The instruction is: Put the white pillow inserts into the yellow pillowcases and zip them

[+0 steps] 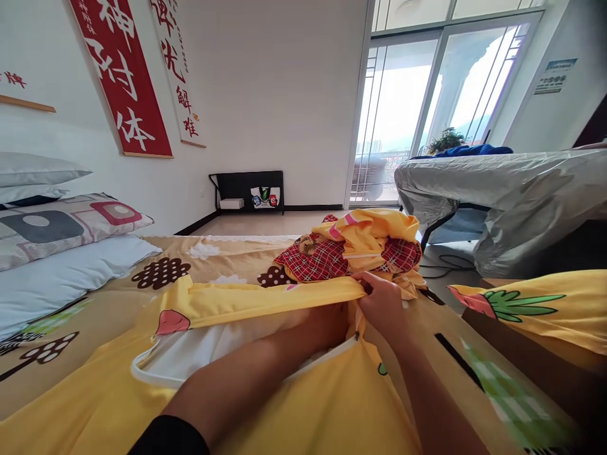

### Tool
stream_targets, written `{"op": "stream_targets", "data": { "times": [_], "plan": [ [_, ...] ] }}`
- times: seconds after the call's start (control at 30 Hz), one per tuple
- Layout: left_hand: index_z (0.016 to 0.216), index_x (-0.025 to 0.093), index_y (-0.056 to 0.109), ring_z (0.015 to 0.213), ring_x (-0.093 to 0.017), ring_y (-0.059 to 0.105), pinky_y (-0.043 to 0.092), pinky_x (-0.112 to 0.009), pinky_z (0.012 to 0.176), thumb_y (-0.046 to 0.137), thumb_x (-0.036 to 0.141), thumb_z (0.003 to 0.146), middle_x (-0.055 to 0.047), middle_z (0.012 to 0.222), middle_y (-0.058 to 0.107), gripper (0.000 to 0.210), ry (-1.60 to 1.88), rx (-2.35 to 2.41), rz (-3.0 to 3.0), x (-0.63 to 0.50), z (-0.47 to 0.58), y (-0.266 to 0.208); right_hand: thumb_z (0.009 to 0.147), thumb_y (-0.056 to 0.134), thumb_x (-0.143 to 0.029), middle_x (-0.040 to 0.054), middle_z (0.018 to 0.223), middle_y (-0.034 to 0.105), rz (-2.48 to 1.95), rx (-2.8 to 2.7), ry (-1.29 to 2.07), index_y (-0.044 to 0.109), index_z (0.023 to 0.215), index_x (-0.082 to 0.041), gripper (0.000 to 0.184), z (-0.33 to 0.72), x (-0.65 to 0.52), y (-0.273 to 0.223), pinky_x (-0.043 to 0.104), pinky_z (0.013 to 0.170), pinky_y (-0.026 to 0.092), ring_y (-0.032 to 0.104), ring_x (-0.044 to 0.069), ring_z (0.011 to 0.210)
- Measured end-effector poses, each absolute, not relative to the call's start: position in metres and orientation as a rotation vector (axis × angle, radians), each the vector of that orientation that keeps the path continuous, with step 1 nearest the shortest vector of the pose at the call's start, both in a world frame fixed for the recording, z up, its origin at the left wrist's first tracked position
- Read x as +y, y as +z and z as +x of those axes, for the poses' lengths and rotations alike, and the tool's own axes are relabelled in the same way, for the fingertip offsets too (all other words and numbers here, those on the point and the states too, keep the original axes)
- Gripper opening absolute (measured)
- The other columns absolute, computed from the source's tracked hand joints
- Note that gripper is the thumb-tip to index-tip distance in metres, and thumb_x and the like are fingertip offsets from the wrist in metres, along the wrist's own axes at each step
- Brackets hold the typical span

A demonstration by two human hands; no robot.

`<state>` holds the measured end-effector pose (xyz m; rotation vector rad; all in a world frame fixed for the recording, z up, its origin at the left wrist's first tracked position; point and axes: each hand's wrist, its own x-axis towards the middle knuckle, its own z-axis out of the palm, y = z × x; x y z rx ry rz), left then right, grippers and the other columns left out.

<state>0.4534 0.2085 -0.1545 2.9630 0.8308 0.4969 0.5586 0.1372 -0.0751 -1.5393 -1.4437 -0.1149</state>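
The left forearm (256, 363) is slanting from the near left toward the centre, with a black sleeve (168, 436) covering its near end and bare skin showing beyond. The left grip (338, 318) is lying just left of the right grip (380, 303), mostly hidden, so its finger pose is not showing. The right forearm (427, 385) is running bare from the near right, leaning left at its far end, and the right fingers (364, 280) are pointing left, curling in a pinch.

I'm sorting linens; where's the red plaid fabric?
In the head view, the red plaid fabric lies right of centre on the patterned sheet, bundled with yellow cloth just beyond the right hand.
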Motion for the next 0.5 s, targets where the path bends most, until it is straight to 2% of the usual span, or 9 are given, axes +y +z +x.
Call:
{"op": "stream_targets", "data": {
  "times": [0.07, 0.13, 0.2, 0.27, 0.4, 0.5],
  "plan": [
    [0.144, 0.003, 0.03, 0.143, -0.03, 0.017, 0.019, -0.05, 0.116, 0.037, 0.024, 0.093, -0.019, 0.151, 0.028, 0.056, 0.347, 0.833, 3.04, 0.208, 0.457, -0.156, 0.054, 0.042, -0.016, 0.0011, 0.056, 0.064, -1.54, -1.424, -0.103, 0.071, 0.074, -0.019, 0.035, 0.564, 0.135, -0.073, 0.024, 0.052, 0.033, 0.051, 0.014, 0.051],
    [0.142, -0.001, 0.034, 0.141, -0.029, 0.025, 0.022, -0.046, 0.116, 0.032, 0.026, 0.095, -0.021, 0.148, 0.034, 0.054, 0.191, 0.833, 3.087, 0.209, 0.463, -0.158, 0.053, 0.042, -0.016, 0.0012, 0.056, 0.064, -1.555, -1.41, -0.103, 0.072, 0.073, -0.019, 0.036, 0.571, 0.134, -0.071, 0.024, 0.052, 0.033, 0.052, 0.015, 0.052],
    [0.14, 0.0, 0.036, 0.139, -0.026, 0.031, 0.024, -0.041, 0.116, 0.028, 0.027, 0.096, -0.019, 0.146, 0.037, 0.053, 0.09, 0.811, 3.1, 0.212, 0.468, -0.16, 0.053, 0.042, -0.016, 0.0012, 0.057, 0.064, -1.574, -1.395, -0.104, 0.072, 0.073, -0.019, 0.036, 0.577, 0.135, -0.071, 0.024, 0.053, 0.033, 0.053, 0.015, 0.053],
    [0.142, 0.0, 0.035, 0.14, -0.025, 0.029, 0.021, -0.039, 0.117, 0.028, 0.028, 0.096, -0.017, 0.148, 0.035, 0.054, 0.037, 0.796, 3.094, 0.215, 0.472, -0.162, 0.055, 0.042, -0.017, 0.0012, 0.058, 0.065, -1.587, -1.387, -0.093, 0.073, 0.074, -0.019, 0.036, 0.581, 0.137, -0.074, 0.024, 0.053, 0.034, 0.054, 0.015, 0.054],
    [0.146, 0.002, 0.026, 0.143, -0.028, 0.019, 0.013, -0.046, 0.118, 0.037, 0.036, 0.092, -0.017, 0.152, 0.026, 0.064, 0.018, 0.82, 3.066, 0.222, 0.478, -0.164, 0.056, 0.043, -0.017, 0.0011, 0.06, 0.066, -1.583, -1.404, -0.049, 0.072, 0.077, -0.019, 0.036, 0.582, 0.14, -0.078, 0.025, 0.055, 0.035, 0.056, 0.016, 0.057],
    [0.149, 0.008, 0.016, 0.144, -0.03, 0.012, 0.014, -0.05, 0.117, 0.045, 0.043, 0.088, -0.015, 0.156, 0.017, 0.076, 0.062, 0.833, 3.015, 0.229, 0.481, -0.169, 0.056, 0.043, -0.018, 0.0011, 0.059, 0.065, -1.579, -1.412, -0.026, 0.072, 0.075, -0.019, 0.035, 0.578, 0.139, -0.078, 0.024, 0.055, 0.036, 0.056, 0.016, 0.057]
  ]
}}
